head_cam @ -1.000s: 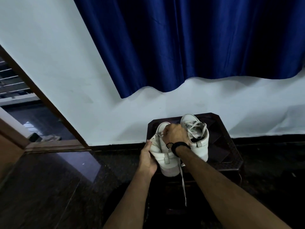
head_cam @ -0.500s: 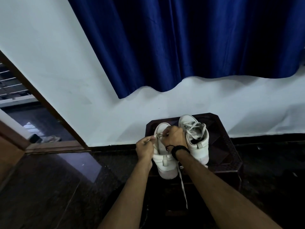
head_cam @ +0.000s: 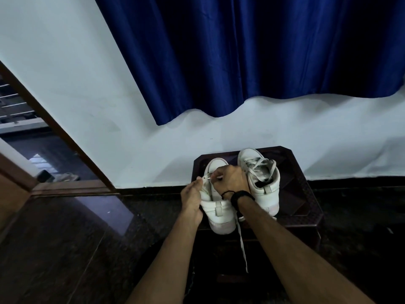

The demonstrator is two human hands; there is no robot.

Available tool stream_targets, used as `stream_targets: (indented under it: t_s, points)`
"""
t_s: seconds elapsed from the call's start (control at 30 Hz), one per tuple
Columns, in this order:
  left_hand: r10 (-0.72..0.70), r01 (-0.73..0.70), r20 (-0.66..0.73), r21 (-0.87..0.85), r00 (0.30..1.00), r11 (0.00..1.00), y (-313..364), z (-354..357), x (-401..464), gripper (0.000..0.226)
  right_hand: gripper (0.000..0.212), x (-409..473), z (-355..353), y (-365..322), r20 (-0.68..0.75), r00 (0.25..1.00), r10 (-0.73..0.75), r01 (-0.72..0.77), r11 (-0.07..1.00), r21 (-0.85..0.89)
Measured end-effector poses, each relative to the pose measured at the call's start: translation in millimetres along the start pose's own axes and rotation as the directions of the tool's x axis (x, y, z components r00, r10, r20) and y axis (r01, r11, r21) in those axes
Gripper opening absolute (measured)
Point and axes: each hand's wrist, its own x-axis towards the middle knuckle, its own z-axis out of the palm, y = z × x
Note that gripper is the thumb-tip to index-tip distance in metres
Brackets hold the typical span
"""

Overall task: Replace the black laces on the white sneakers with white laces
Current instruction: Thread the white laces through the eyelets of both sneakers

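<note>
Lowered from the lace, the left hand [head_cam: 192, 199] now grips the near sneaker's [head_cam: 215, 207] side while the right hand [head_cam: 229, 179] pinches the white lace [head_cam: 242, 242], hiding the eyelets.

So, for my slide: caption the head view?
Both hands thread a white lace through the left sneaker on a dark stool.

Smooth matt white leather-look sneakers [head_cam: 258, 178], flat woven cloth lace [head_cam: 242, 242] – dull off-white, glossy dark counter [head_cam: 302, 194], polished stone floor [head_cam: 87, 233], satiny blue cloth curtain [head_cam: 252, 51], matt painted wall [head_cam: 65, 73]
</note>
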Motion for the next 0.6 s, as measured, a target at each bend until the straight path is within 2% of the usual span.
stream_targets:
  t_s: [0.13,0.4,0.6]
  points:
    - [0.048,-0.049,0.01,0.044,0.999,0.998,0.0,-0.8,-0.7,0.013,0.016,-2.0,0.8,-2.2,-0.012,1.0,-0.021,0.021,0.999,-0.032]
    - [0.178,-0.179,0.019,0.135,0.984,0.975,1.8,1.7,-1.9,0.022,0.013,-3.6,-1.9,-5.7,-0.013,1.0,-0.001,0.0,0.999,-0.038]
    - [0.396,-0.406,0.099,0.307,0.913,0.861,-1.1,2.8,-3.3,0.03,0.017,-6.4,-1.0,-6.6,-0.03,0.999,-0.032,0.029,0.995,-0.094]
